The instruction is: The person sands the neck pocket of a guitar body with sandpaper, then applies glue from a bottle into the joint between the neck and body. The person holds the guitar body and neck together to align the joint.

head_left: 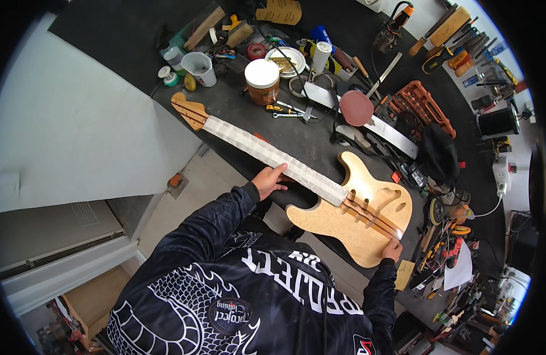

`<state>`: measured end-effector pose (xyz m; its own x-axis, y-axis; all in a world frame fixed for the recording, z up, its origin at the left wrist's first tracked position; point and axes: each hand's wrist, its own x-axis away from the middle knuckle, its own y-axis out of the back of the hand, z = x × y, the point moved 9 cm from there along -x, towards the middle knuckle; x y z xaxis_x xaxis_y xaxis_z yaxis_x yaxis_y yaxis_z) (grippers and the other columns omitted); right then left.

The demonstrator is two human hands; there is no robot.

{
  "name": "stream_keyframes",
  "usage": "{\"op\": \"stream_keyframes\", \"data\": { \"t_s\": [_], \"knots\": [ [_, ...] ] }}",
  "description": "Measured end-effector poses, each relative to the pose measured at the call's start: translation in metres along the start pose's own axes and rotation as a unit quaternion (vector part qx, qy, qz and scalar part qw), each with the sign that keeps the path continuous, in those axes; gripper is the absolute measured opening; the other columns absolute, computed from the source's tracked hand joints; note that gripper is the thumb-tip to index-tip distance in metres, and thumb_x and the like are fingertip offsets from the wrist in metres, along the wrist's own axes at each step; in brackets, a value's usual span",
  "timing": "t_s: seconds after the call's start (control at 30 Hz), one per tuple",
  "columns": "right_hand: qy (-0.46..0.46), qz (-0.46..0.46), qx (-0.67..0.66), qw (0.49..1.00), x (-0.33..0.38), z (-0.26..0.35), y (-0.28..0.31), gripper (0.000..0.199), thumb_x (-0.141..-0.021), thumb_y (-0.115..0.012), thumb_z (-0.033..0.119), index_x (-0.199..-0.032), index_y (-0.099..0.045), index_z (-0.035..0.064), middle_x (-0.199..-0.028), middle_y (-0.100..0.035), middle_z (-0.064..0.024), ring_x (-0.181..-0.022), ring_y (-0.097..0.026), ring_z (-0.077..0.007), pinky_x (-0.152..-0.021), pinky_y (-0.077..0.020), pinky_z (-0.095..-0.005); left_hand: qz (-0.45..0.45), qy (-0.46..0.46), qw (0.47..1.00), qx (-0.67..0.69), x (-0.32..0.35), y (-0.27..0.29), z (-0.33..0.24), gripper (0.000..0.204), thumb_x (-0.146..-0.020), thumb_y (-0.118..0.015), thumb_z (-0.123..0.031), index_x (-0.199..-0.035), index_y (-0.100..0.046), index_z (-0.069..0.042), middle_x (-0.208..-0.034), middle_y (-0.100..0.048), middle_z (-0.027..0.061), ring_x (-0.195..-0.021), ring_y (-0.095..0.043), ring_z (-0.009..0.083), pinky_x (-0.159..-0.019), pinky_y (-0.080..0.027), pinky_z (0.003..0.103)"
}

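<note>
An unfinished electric guitar [320, 222] of pale wood lies aslant before me, its body to the right and its headstock [190, 110] at the far left. Dark stripes run down the middle of the body, which has bare cut-outs and no strings. Whitish masking tape covers the fingerboard [249, 144]. My left hand [269, 181] is closed around the neck, thumb on top of the tape and fingers at the near side and below. At the tail end of the body, my right hand [392, 251] grips the edge, its fingertips partly hidden.
The dark workbench [225, 106] holds an amber jar [262, 83] with a white lid, a grey cup [199, 68], a reddish sanding disc [356, 108] and an orange socket case [424, 106]. Loose tools and cables crowd the right side. A sandpaper piece [404, 275] lies near my right hand.
</note>
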<state>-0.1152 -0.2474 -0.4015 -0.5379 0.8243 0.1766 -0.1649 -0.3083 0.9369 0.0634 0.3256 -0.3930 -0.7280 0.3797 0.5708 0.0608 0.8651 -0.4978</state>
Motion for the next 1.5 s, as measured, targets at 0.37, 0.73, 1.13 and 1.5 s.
{"op": "stream_keyframes", "data": {
  "t_s": [0.37,0.73,1.13,1.5],
  "knots": [
    [-0.005,-0.117,-0.139,0.983,0.108,-0.066,0.069,0.056,-0.090,-0.063,0.034,-0.131,-0.049,-0.0017,-0.110,-0.061,-0.0208,-0.100,-0.058,-0.0274,-0.090,-0.0457,-0.0369,0.125,-0.032,0.894,-0.428,0.078,0.012,-0.151,0.031,-0.094,-0.059,-0.016,-0.120,-0.058,0.001,-0.087,-0.069,0.0088,-0.080,-0.067,0.0136,-0.074,-0.054,0.028],
    [-0.349,0.024,0.094,0.932,0.419,-0.212,0.067,0.060,-0.080,-0.069,0.024,-0.130,-0.048,-0.0040,-0.127,-0.054,-0.0242,-0.117,-0.053,-0.0347,-0.101,-0.0412,-0.0415,-0.276,-0.216,0.416,-0.839,-0.208,0.130,-0.463,0.024,-0.094,-0.049,-0.022,-0.107,-0.064,-0.009,-0.114,-0.063,0.0144,-0.106,-0.060,0.0342,-0.088,-0.049,0.046],
    [-0.484,-0.135,0.149,0.852,0.595,-0.156,0.141,0.054,-0.074,-0.069,0.024,-0.121,-0.056,0.0009,-0.111,-0.063,-0.0252,-0.108,-0.058,-0.0411,-0.096,-0.0458,-0.0447,-0.139,-0.258,0.198,-0.935,-0.341,0.163,-0.448,0.036,-0.083,-0.063,-0.035,-0.113,-0.067,-0.015,-0.133,-0.050,0.0139,-0.115,-0.051,0.0352,-0.092,-0.046,0.047],
    [-0.536,-0.044,0.102,0.837,0.558,-0.140,0.122,0.049,-0.084,-0.063,0.027,-0.130,-0.050,0.0189,-0.128,-0.050,-0.0170,-0.117,-0.052,-0.0362,-0.098,-0.0437,-0.0470,-0.178,-0.247,0.190,-0.933,-0.311,0.107,-0.455,0.043,-0.073,-0.077,-0.027,-0.115,-0.068,-0.025,-0.136,-0.045,0.0051,-0.124,-0.042,0.0276,-0.099,-0.038,0.042]
  ]
}}
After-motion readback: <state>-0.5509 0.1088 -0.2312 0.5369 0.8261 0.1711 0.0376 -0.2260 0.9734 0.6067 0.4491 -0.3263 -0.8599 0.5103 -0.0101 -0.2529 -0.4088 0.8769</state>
